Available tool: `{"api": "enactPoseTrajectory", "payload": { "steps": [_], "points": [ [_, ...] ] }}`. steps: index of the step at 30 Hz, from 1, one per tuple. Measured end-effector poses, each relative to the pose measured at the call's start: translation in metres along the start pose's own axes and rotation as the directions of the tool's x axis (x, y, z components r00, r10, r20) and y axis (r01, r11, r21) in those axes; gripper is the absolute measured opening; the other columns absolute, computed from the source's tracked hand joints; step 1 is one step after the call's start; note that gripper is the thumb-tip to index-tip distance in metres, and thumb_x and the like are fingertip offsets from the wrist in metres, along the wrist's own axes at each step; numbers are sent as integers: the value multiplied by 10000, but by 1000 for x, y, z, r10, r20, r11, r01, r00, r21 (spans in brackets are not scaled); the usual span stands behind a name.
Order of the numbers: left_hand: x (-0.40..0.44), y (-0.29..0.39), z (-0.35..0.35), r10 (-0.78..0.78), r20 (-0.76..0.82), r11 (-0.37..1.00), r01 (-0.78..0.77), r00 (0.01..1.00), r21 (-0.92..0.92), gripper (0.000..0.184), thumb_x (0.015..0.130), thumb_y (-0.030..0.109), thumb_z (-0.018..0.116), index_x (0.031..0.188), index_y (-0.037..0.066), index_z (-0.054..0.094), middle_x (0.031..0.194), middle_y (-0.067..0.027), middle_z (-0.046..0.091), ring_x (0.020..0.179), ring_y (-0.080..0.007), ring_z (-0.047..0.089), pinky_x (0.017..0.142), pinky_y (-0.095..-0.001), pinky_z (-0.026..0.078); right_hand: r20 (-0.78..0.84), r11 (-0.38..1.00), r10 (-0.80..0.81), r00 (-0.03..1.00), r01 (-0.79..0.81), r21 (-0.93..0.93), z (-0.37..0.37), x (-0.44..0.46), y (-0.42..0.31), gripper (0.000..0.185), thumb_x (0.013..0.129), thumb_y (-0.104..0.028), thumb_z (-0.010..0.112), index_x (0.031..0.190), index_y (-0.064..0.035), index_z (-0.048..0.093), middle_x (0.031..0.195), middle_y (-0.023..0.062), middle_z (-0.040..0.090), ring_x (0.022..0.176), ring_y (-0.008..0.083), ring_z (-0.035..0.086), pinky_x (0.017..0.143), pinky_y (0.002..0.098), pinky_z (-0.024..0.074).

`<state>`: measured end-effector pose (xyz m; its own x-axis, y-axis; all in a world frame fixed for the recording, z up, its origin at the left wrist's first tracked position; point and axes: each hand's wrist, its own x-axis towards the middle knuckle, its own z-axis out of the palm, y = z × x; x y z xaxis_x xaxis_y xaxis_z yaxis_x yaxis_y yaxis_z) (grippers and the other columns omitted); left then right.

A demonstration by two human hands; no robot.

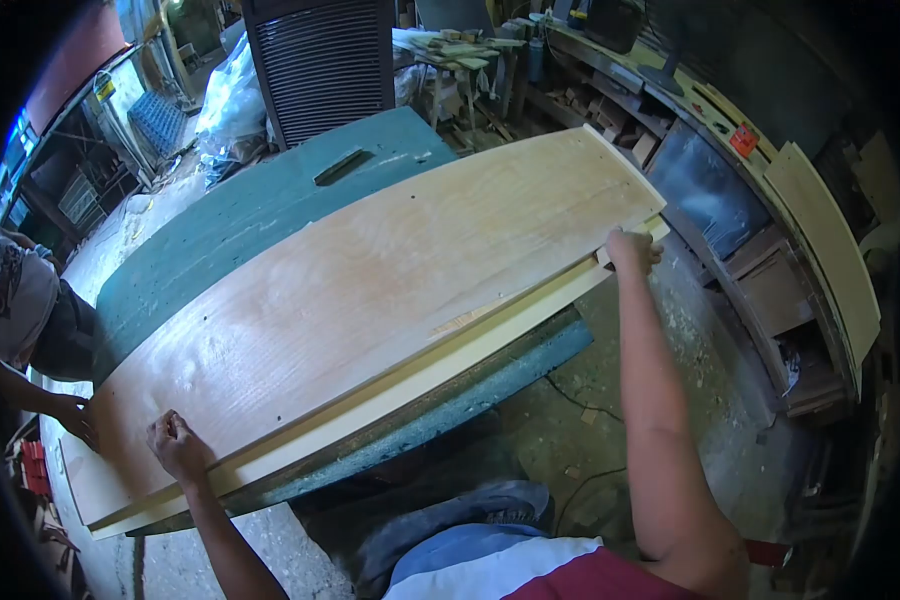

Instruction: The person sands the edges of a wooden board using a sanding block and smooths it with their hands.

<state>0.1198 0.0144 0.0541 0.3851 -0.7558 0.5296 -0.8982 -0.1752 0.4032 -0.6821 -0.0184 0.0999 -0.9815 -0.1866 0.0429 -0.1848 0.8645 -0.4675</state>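
Note:
A long pale plywood panel (370,270) lies across the workbench, over a yellowish lower board (420,375) that shows along the near edge. My left hand (178,450) rests on the panel near its left end, fingers curled in; whatever they may hold is hidden. At the right near corner, my right hand (630,250) is closed with its fingers wrapped round. A small light wooden block (603,257) pokes out beside its thumb side, close against the panel edge. A pale strip (625,167) runs along the panel's right end.
The blue-green bench top (270,190) carries a dark narrow bar (342,167). At left, another person's hand (83,420) touches the panel's end. A dark louvred door (322,70) stands behind. Shelving with wood offcuts (770,270) lines the right; a cable (580,400) crosses the floor.

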Motion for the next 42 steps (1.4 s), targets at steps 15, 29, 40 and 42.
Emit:
{"api": "enactPoseTrajectory", "payload": {
  "steps": [15, 29, 40, 42],
  "points": [
    [4, -1, 0, -6, 5, 1000, 6, 1000, -4, 157, 997, 111, 667, 1052, -12, 749, 966, -123, 681, 882, -261, 649, 825, -386, 517, -345, 888, -314, 885, 402, 223, 79, 70, 25, 741, 893, -130, 618, 1469, 216, 306, 1450, 376, 455, 1264, 492, 581, 1096, 497, 478],
    [-2, 30, -9, -84, -100, 996, 86, 991, 13, 86, 880, 119, 702, 896, 76, 775, 924, -143, 656, 949, -340, 621, 863, -436, 512, -132, 830, -470, 873, 488, 271, 165, 331, 99, 373, 910, -93, 559, 1144, 184, 644, 1065, 335, 735, 961, 437, 742, 848, 529, 579],
    [-2, 21, -5, -138, -30, 990, 139, 990, 28, 150, 914, 196, 703, 989, 103, 794, 1063, -108, 681, 1101, -328, 604, 994, -450, 476, -110, 892, -399, 910, 413, 181, 143, 350, 61, 363, 938, -203, 579, 1075, 105, 712, 1018, 276, 747, 937, 475, 713, 900, 541, 551],
    [-1, 22, -4, -149, -34, 988, 150, 988, 30, 150, 916, 198, 701, 988, 104, 793, 1067, -107, 681, 1101, -328, 604, 993, -451, 476, -159, 882, -422, 893, 445, 159, 153, 314, 63, 354, 944, -185, 560, 1099, 106, 689, 1001, 265, 740, 911, 463, 707, 881, 537, 555]
  ]
}}
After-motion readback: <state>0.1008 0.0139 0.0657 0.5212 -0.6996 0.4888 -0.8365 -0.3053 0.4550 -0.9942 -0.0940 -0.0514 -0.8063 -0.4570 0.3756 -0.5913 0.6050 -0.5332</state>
